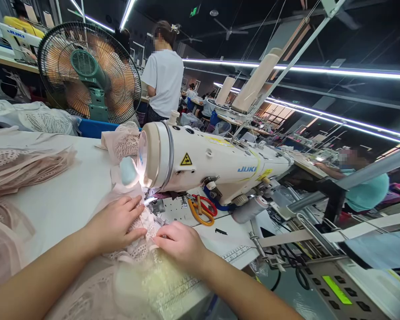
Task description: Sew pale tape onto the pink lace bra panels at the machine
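Observation:
A white sewing machine (200, 155) stands across the table, its lamp lighting the needle area. Pale pink lace fabric (140, 250) runs under the needle area and drapes toward me. My left hand (118, 224) lies flat on this fabric, fingers spread, just left of the needle area. With thumb and forefinger, my right hand (180, 244) pinches the fabric's edge in front of the needle. A blurred pale yellow piece (160, 275) hangs below my right hand. Scissors with orange handles (200, 212) and a pair with red handles (209, 204) lie right of the needle.
Stacked lace pieces (30, 166) lie on the table's left side. A large fan (90, 73) stands behind. A grey thread spool (250, 210) sits beneath the machine arm. At right are a metal tape rack (316, 231) and a control box (336, 289). A person in white (165, 80) stands beyond.

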Available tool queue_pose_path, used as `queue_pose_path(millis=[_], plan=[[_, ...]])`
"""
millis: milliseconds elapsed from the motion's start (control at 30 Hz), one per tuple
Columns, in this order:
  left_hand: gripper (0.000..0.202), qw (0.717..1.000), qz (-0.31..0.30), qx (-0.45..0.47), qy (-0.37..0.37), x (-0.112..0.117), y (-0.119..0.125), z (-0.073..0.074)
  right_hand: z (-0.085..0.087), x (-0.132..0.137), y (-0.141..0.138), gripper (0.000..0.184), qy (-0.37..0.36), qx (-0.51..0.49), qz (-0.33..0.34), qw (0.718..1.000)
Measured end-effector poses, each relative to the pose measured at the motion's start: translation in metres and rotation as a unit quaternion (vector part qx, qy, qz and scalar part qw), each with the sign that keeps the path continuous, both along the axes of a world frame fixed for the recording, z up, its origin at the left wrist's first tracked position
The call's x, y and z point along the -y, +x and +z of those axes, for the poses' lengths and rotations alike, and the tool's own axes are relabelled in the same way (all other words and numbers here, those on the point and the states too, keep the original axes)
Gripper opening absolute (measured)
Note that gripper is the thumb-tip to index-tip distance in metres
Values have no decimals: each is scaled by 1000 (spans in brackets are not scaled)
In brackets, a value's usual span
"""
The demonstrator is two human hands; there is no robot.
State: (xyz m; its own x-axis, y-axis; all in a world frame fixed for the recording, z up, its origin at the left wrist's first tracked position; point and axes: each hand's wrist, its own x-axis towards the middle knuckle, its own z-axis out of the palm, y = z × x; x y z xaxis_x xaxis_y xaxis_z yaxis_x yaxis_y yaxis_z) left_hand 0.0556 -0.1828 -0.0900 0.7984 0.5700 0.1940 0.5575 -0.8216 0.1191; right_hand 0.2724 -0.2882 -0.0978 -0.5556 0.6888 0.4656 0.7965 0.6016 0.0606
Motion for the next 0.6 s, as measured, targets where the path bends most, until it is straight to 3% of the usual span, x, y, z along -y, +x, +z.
queue_pose_path(millis=[233, 333, 500, 600], plan=[[53, 999, -6, 33, 26, -6, -5, -7, -3, -5, -1, 12, 9, 7, -3, 1000], [38, 998, -24, 52, 25, 0, -5, 0, -2, -7, -2, 10, 1, 14, -15, 1000], [36, 987, -121, 80, -64, 24, 1, 21, 0, -7, -4, 4, -6, 18, -34, 999], [14, 981, -139, 84, -102, 35, 5, 21, 0, -5, -6, 6, -16, 32, -57, 998]])
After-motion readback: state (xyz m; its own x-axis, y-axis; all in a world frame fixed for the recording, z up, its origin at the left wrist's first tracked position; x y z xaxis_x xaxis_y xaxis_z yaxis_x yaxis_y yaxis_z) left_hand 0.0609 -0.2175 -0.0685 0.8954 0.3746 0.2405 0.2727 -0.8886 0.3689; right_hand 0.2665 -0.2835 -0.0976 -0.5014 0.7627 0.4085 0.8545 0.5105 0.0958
